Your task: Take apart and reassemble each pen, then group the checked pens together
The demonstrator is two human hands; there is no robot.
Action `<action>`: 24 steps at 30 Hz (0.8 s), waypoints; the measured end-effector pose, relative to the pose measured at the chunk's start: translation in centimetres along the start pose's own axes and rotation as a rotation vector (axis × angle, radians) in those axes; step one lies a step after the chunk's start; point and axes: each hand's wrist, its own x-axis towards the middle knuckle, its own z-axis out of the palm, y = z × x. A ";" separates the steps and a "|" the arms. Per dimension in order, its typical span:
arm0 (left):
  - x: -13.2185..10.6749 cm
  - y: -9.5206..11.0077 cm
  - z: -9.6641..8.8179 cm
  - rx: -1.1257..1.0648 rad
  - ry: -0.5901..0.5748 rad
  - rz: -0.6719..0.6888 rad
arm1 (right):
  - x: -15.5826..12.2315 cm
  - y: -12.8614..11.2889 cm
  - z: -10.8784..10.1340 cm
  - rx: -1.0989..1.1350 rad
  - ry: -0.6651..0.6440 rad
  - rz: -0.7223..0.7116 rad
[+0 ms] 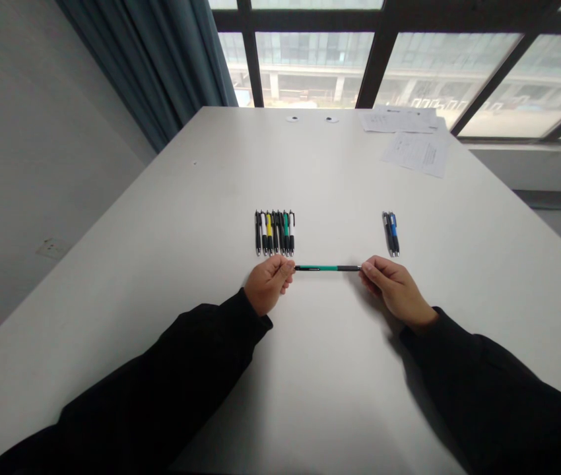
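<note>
Head view: I've got my left hand (269, 284) and right hand (395, 289) clamped, fingers together, on opposite ends of a slim teal-and-black plastic pen (327, 268).

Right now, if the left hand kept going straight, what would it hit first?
The left hand meets the green pen it pinches, then probably the right hand at the far end; depth is unclear.

Probably an office: papers (415, 153) on desk (171, 264)
</note>
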 end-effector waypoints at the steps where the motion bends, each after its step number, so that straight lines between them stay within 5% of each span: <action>1: 0.0 -0.1 0.0 0.000 0.000 -0.005 | 0.0 -0.1 0.0 -0.015 -0.002 -0.002; 24: -0.3 0.4 0.2 0.058 -0.012 -0.041 | 0.0 -0.3 0.0 -0.137 -0.005 -0.024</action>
